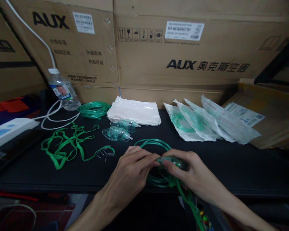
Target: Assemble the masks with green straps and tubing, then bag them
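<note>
We have a small clear green mask (181, 163) between our two hands, just above the near edge of the black table (233, 173). Our right hand (191, 165) is curled round its body, thumb in front by the pale connector (166, 159). Our left hand (135, 165) is narrowed to a pinch at the connector's other side, on what looks like the end of the green tube (156, 184); the fingers hide the exact joint.

We judge the mask to be light, thin and springy, likely to dent if squeezed and a little slippery, being smooth plastic. The connector should be stiffer, so it seems the better place to grip, with the soft body only cupped. The tube looks bendy and apt to twist; holding it close to its tip should steady it. The green strap (189, 203) hangs limp below our right hand and could snag.

Past our hands, two more masks (116, 134) lie near a stack of white bags (136, 110). To the left are a tube coil (95, 109), a tangle of green straps (62, 146) and a bottle (66, 93); to the right, filled packets (183, 123) lean before the cardboard boxes (144, 73).
</note>
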The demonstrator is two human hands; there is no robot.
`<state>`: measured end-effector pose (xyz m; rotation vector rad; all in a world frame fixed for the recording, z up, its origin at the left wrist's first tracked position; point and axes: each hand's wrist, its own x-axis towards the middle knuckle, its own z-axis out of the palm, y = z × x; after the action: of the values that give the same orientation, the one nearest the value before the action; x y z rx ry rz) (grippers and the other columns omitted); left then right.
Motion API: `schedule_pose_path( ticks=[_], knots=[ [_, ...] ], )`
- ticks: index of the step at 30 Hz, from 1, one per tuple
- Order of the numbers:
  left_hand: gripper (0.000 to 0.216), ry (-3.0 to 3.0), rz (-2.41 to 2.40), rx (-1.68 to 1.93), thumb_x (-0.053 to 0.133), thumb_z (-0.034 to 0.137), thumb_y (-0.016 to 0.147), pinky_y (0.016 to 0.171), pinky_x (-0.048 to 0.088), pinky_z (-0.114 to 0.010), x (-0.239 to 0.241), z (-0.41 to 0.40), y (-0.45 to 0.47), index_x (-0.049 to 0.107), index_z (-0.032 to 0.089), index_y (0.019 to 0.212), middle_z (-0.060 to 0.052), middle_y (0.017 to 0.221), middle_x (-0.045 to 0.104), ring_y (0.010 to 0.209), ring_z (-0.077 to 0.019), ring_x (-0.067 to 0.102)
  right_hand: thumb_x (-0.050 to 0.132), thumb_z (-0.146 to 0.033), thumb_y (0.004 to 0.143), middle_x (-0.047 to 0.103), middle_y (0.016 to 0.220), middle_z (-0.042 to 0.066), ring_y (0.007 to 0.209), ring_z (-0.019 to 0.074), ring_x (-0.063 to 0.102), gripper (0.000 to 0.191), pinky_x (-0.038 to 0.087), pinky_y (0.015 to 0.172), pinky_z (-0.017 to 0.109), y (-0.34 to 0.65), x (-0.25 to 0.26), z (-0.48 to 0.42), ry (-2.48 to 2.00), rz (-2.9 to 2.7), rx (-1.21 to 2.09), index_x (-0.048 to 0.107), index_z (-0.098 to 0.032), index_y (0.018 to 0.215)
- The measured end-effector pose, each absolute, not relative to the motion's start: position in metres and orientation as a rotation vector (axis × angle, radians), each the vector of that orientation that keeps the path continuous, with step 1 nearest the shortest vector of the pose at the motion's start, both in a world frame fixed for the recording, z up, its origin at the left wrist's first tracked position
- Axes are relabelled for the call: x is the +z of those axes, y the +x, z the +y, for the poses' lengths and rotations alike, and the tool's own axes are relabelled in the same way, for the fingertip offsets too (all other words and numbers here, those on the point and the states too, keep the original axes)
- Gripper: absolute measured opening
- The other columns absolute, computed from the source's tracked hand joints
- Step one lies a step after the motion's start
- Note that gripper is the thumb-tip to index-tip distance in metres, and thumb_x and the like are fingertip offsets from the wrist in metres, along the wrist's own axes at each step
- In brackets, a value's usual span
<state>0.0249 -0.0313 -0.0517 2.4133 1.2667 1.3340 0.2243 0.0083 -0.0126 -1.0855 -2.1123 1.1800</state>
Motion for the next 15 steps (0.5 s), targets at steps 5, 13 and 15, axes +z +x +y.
schedule_pose_path(
  ticks=[5,13,15],
  knots=[
    [0.027,2.351,1.34,1.407,0.066,0.023,0.096,0.09,0.05,-0.034,-0.047,-0.035,0.022,0.067,0.021,0.123,-0.004,0.107,0.074,0.098,-0.0181,0.065,0.057,-0.034,0.097,0.07,0.082,0.001,0.076,0.0154,0.061,0.023,0.047,0.068,0.024,0.23,0.009,0.013,-1.01,-2.3,1.012,0.072,-0.018,0.092],
    [0.051,2.606,1.485,0.935,0.078,0.037,0.085,0.1,0.051,-0.046,-0.049,-0.056,0.009,0.061,0.026,0.131,-0.006,0.12,0.071,0.111,-0.0266,0.065,0.065,-0.022,0.094,0.065,0.123,0.007,0.103,0.0222,0.068,0.031,0.056,0.09,0.035,0.251,0.029,0.015,-0.68,-2.867,0.167,0.065,-0.029,0.125],
    [0.053,2.661,1.492,0.897,0.081,0.037,0.082,0.098,0.053,-0.047,-0.051,-0.059,0.008,0.062,0.026,0.13,-0.005,0.118,0.073,0.108,-0.0274,0.067,0.065,-0.013,0.092,0.063,0.134,0.01,0.122,0.0305,0.061,0.036,0.052,0.102,0.048,0.251,0.028,0.016,-0.535,-2.915,-0.139,0.064,-0.024,0.127]
  ],
)
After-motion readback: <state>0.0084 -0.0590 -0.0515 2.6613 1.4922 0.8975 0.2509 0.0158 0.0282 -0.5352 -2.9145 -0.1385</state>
